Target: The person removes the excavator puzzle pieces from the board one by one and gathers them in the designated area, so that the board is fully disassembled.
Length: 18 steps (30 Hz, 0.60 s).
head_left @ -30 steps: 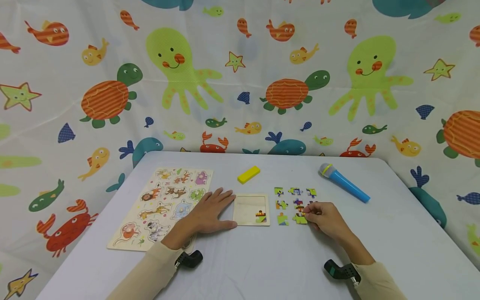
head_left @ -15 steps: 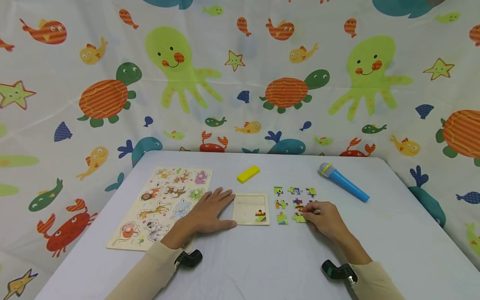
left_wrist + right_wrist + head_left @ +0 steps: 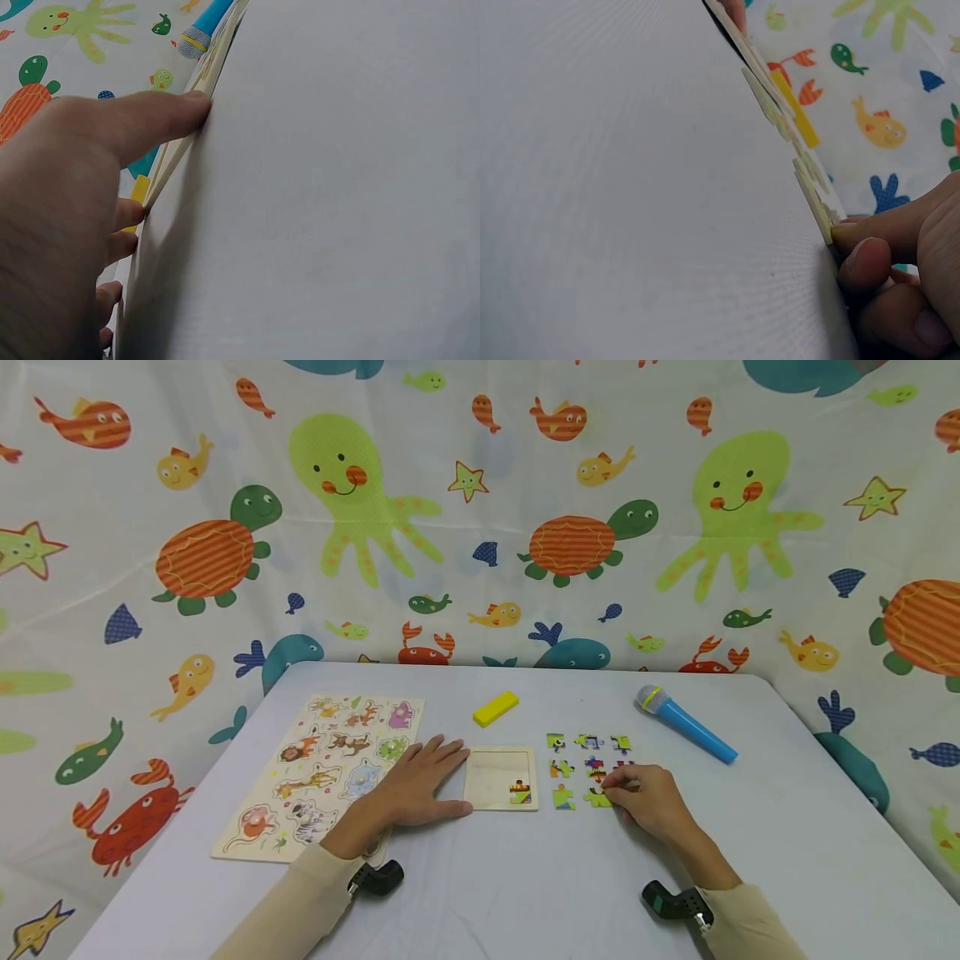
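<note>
My left hand lies spread flat, with fingertips and thumb at the left edge of a square wooden puzzle tray. One colourful jigsaw piece sits in the tray's lower right corner. To the right of it, my right hand pinches the right edge of a green puzzle piece with thumb and index finger. In the right wrist view the index fingertip is right at that piece's edge, close over the table. Several other jigsaw pieces lie in rows beside the tray, one partly hidden by my right hand.
A wooden animal puzzle board lies at the left, partly under my left forearm. A yellow block lies behind the tray. A blue toy microphone rests at the back right of the white table.
My right hand has shifted very slightly left at the green piece. The left hand stays at the tray's edge, and the pieces keep their places.
</note>
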### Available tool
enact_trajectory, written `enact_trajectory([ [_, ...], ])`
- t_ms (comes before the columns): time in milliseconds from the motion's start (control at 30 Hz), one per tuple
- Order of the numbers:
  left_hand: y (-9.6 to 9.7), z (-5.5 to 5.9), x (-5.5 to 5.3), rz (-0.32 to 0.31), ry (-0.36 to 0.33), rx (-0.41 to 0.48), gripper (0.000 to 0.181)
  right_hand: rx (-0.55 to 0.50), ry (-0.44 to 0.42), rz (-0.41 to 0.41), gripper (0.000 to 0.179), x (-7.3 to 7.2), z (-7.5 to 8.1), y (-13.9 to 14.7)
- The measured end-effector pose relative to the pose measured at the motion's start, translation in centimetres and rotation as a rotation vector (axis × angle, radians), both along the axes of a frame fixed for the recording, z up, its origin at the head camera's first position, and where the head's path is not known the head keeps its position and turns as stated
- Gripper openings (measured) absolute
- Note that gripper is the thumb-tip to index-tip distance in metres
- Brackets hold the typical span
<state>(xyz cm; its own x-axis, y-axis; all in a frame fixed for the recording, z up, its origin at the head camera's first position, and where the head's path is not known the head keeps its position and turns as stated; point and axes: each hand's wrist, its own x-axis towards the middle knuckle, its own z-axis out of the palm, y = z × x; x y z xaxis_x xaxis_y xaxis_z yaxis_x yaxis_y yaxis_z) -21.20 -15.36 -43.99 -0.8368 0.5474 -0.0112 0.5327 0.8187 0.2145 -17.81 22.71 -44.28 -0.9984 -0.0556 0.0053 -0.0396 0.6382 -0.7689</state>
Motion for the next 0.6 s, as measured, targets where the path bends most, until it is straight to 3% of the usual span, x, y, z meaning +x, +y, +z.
enact_trajectory([
  [600,-0.02,0.06,0.05,0.003,-0.004,0.007,0.09,-0.009,0.009,0.009,0.005,0.08,-0.05,0.09],
])
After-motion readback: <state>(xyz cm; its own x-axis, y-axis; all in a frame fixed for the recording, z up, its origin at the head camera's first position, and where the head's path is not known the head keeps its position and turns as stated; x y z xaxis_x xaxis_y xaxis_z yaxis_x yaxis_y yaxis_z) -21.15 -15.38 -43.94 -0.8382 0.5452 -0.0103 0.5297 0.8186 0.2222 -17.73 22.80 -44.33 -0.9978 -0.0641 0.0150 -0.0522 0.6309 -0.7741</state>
